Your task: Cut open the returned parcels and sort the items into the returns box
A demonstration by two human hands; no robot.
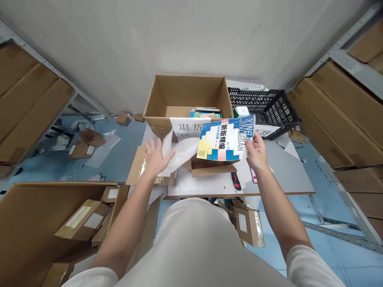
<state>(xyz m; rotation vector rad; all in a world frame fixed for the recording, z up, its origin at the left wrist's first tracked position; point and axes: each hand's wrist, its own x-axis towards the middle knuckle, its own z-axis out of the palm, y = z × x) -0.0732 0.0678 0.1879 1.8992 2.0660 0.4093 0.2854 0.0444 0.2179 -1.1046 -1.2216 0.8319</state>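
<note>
My right hand (257,152) grips a blue, white and yellow paperback book (226,138) by its right edge, thumb on the cover. The book is held tilted above an opened small cardboard box (209,169) on the table. My left hand (157,156) has its fingers spread, beside a sheet of white wrapping paper (182,153) that stands partly upright; whether the palm touches the paper I cannot tell. Beneath that paper lies a flattish cardboard piece with shiny tape (136,169). A black and red box cutter (236,181) rests near the front edge.
A big cardboard box (191,89) with several books (206,113) stands at the back, beside a black plastic crate (277,109). A large carton (72,185) of parcels is at lower left. Shelves of cartons (335,111) flank both sides. Cardboard scraps (89,139) litter the blue floor.
</note>
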